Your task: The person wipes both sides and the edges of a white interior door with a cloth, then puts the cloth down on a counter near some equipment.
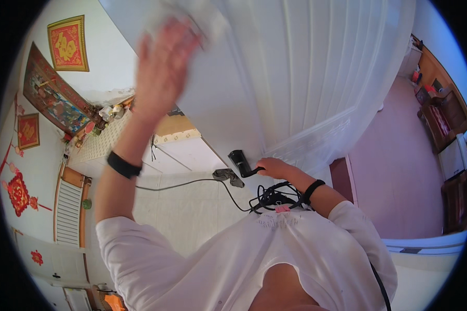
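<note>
My left hand (161, 72) is raised high against the upper part of a white panelled door (233, 97). Motion blurs its fingers, which press what looks like a pale grey cloth (214, 25) to the door's surface. Lower down, my right hand (274, 168) is closed around the black lever handle (260, 170) of the door. The handle's black backplate (238, 161) shows just left of the fingers. A dark crumpled cloth (229, 177) lies by the foot of the door.
A black cable (186, 181) runs across the tiled floor (179, 210) to a coiled bundle (274, 196) at my front. To the left stands a long white cabinet (171, 155) with items on top. Past the door on the right are wooden chairs (445, 116) on a pinkish floor (397, 163).
</note>
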Motion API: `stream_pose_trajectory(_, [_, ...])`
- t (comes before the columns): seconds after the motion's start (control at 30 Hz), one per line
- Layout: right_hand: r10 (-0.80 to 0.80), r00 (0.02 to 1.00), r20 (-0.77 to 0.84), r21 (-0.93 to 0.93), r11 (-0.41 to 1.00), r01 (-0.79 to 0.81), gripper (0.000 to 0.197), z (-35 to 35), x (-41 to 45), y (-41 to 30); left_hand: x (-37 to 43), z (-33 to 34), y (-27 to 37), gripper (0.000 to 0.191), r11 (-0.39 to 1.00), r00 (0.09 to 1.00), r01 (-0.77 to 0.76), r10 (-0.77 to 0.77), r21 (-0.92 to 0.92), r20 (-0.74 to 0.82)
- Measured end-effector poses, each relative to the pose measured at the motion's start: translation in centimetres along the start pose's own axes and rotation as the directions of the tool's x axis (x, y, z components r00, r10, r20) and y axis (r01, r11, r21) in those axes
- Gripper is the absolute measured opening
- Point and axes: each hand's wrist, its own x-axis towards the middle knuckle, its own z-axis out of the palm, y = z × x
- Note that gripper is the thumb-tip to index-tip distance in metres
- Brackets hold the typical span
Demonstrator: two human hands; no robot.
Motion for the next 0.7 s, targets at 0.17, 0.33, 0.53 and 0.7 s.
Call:
stream_pose_trajectory(0.17, [-0.017, 1.0, -0.022, -0.049, 0.999, 0.016, 0.022, 0.3, 0.1, -0.1, -8.8, 3.9, 6.7, 0.048, 0.954, 0.867, -0.212, 0.283, -0.211, 0.41])
stream_pose_trajectory(0.33, [0.004, 1.0, -0.018, -0.037, 0.999, -0.005, 0.021, 0.1, 0.0, -0.2, -2.9, 0.2, 0.6, 0.053, 1.0, 0.997, 0.007, -0.006, -0.004, 0.075])
stream_pose_trajectory(0.53, [0.04, 0.998, -0.041, -0.043, 0.998, -0.041, 0.02, 0.2, 0.1, -0.6, -3.6, 1.9, 1.5, 0.056, 0.992, 0.992, 0.122, -0.123, -0.029, -0.02])
stream_pose_trajectory(0.7, [0.058, 0.994, -0.096, -0.033, 0.998, -0.062, 0.021, 0.8, 0.1, -0.5, -11.6, 6.4, 11.0, 0.046, 0.959, 0.919, -0.05, 0.154, -0.28, 0.362])
